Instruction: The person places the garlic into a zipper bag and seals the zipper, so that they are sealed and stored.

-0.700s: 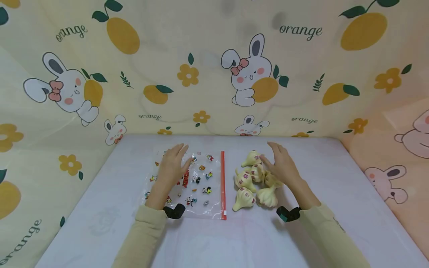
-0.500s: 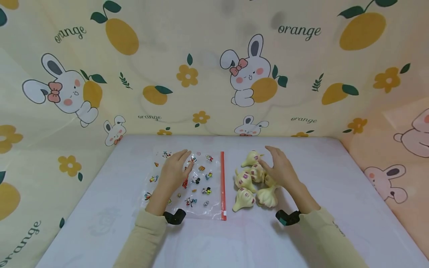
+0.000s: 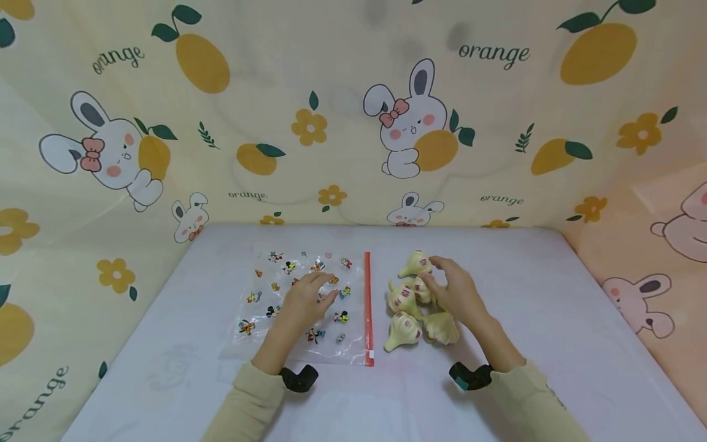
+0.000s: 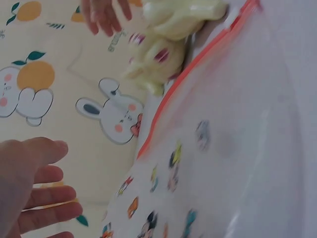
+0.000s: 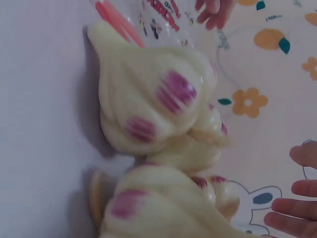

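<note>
My left hand (image 3: 305,302) is over a clear zip bag (image 3: 353,344) with a red slider edge and small cartoon prints. Its fingers are spread and loosely bent, gripping nothing; in the left wrist view the left hand (image 4: 37,193) appears apart from the bag. Right of the bag lies a cluster of several garlic bulbs (image 3: 403,329), pale with purple patches. Over the cluster's right side is my right hand (image 3: 457,294), thumb and fingers parted, partly hiding the bulbs behind. In the right wrist view, a large garlic bulb (image 5: 148,99) is seen close, apart from the right hand (image 5: 297,198).
Both lie on a white-covered table (image 3: 353,405). Behind and at the sides stands a cream cloth backdrop (image 3: 342,73) printed with rabbits and oranges. The bag's red zip strip (image 3: 368,307) runs just left of the garlic. Each wrist carries a black camera (image 3: 300,379).
My left hand has moved right and nearer to me above the bag, uncovering more prints. The right hand has come slightly nearer and left over the garlic. The bag and bulbs look unmoved.
</note>
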A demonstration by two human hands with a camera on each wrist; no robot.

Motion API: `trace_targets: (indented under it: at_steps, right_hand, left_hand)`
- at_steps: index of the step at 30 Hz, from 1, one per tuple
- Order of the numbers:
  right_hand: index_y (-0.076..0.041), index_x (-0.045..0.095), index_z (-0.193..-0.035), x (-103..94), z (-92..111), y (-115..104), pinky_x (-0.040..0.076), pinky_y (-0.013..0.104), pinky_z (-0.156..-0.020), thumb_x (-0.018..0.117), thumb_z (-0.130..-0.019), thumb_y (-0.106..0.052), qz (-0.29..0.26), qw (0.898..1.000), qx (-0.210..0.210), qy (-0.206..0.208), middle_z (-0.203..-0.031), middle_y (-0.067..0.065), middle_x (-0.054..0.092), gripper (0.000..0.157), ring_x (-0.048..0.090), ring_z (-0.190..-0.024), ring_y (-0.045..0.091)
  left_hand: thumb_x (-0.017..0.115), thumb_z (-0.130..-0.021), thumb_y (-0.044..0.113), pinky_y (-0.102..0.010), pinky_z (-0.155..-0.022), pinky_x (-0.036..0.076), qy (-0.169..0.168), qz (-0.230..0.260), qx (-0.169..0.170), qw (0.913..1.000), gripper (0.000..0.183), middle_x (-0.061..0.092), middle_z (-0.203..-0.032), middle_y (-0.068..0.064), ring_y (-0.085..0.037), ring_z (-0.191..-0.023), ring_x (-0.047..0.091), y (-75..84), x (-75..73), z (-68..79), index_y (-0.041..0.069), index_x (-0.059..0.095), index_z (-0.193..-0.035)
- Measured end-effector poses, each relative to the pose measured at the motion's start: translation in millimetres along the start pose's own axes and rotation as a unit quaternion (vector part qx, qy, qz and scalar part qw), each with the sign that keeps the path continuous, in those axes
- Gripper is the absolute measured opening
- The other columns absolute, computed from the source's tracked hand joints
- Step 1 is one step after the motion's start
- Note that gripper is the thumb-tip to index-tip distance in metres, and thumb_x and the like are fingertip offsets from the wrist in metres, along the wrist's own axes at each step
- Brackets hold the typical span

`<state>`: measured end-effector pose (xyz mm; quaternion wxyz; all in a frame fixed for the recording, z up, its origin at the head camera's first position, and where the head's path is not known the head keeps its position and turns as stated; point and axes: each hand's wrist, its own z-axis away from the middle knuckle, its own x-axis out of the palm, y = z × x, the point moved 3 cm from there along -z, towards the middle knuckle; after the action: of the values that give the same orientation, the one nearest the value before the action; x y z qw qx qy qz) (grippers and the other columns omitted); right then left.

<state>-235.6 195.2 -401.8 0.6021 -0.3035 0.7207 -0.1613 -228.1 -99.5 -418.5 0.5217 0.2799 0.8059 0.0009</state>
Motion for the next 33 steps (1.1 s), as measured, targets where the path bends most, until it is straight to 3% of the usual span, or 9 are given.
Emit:
trace_targets:
  at_steps: [4, 10, 16, 21, 23, 27, 29, 33]
  right_hand:
    - [0.004, 0.05, -0.132, 3.5, 4.8, -4.7, 0.048, 0.056, -0.099, 0.058, -0.096, -0.022, -0.022, 1.0, -0.01, 0.008, -0.13, 0.025, 0.058, 0.046, 0.055, -0.122, 0.041]
    - [0.005, 0.055, -0.127, 10.1, 8.1, -10.7, 0.052, 0.054, -0.094, 0.061, -0.094, -0.015, -0.045, 0.998, -0.031, 0.023, -0.122, 0.025, 0.063, 0.039, 0.061, -0.113, 0.04]
    - [0.009, 0.059, -0.117, 19.6, 10.3, -14.2, 0.055, 0.051, -0.09, 0.064, -0.091, -0.01, -0.069, 0.996, -0.055, 0.034, -0.115, 0.027, 0.065, 0.032, 0.064, -0.106, 0.04]
    - [0.007, 0.062, -0.113, 25.9, 12.4, -15.0, 0.057, 0.047, -0.087, 0.065, -0.091, -0.01, -0.082, 0.995, -0.049, 0.037, -0.111, 0.024, 0.067, 0.028, 0.066, -0.103, 0.038]
    - [0.006, 0.062, -0.112, 27.6, 13.0, -16.1, 0.057, 0.046, -0.087, 0.065, -0.091, -0.01, -0.084, 0.995, -0.047, 0.036, -0.11, 0.024, 0.067, 0.027, 0.066, -0.102, 0.037]
    - [0.006, 0.063, -0.111, 28.9, 14.0, -20.0, 0.058, 0.044, -0.085, 0.066, -0.09, -0.009, -0.087, 0.994, -0.049, 0.036, -0.108, 0.023, 0.068, 0.026, 0.067, -0.101, 0.036]
    - [0.006, 0.064, -0.11, 29.0, 14.6, -21.6, 0.059, 0.043, -0.083, 0.067, -0.089, -0.008, -0.088, 0.994, -0.049, 0.037, -0.106, 0.023, 0.069, 0.025, 0.067, -0.1, 0.036]
    - [0.005, 0.065, -0.109, 29.7, 16.6, -23.7, 0.059, 0.043, -0.082, 0.066, -0.089, -0.009, -0.089, 0.995, -0.041, 0.03, -0.105, 0.022, 0.07, 0.024, 0.067, -0.1, 0.035]
  left_hand:
    - [0.07, -0.087, 0.027, -0.038, -0.089, 0.058, -0.019, 0.021, -0.012, 0.9995, 0.033, 0.069, -0.116, -0.012, -0.028, -0.11, 0.066, 9.5, 8.0, 3.5, 0.008, 0.068, -0.114]
    - [0.067, -0.09, 0.028, -0.039, -0.092, 0.056, -0.074, 0.077, -0.063, 0.9923, 0.035, 0.07, -0.117, -0.012, -0.026, -0.11, 0.066, 19.1, 25.1, 5.4, 0.007, 0.067, -0.117]
    - [0.069, -0.087, 0.023, -0.031, -0.074, 0.057, -0.072, 0.128, -0.09, 0.985, 0.032, 0.071, -0.099, -0.012, -0.022, -0.088, 0.068, 28.8, 39.8, 6.5, 0.003, 0.068, -0.111]
    - [0.07, -0.086, 0.022, -0.033, -0.079, 0.057, -0.065, 0.139, -0.1, 0.983, 0.031, 0.07, -0.1, -0.012, -0.023, -0.091, 0.067, 38.2, 50.1, 6.3, 0.002, 0.068, -0.109]
    - [0.069, -0.087, 0.02, -0.034, -0.085, 0.057, -0.068, 0.119, -0.075, 0.9877, 0.028, 0.07, -0.105, -0.011, -0.023, -0.098, 0.067, 41.5, 52.8, 5.8, 0.003, 0.069, -0.109]
    - [0.064, -0.09, 0.014, -0.033, -0.097, 0.054, -0.098, 0.06, 0.022, 0.9931, 0.022, 0.069, -0.115, -0.007, -0.021, -0.111, 0.065, 47.5, 55.3, 4.4, 0.008, 0.07, -0.111]
    - [0.063, -0.091, 0.011, -0.032, -0.101, 0.052, -0.121, 0.035, 0.07, 0.9896, 0.022, 0.068, -0.119, -0.005, -0.02, -0.115, 0.063, 49.6, 56.0, 3.9, 0.01, 0.07, -0.112]
    - [0.062, -0.092, 0.012, -0.033, -0.105, 0.049, -0.158, 0.01, 0.127, 0.9792, 0.02, 0.069, -0.119, -0.002, -0.019, -0.118, 0.062, 53.2, 55.8, 3.4, 0.013, 0.071, -0.11]
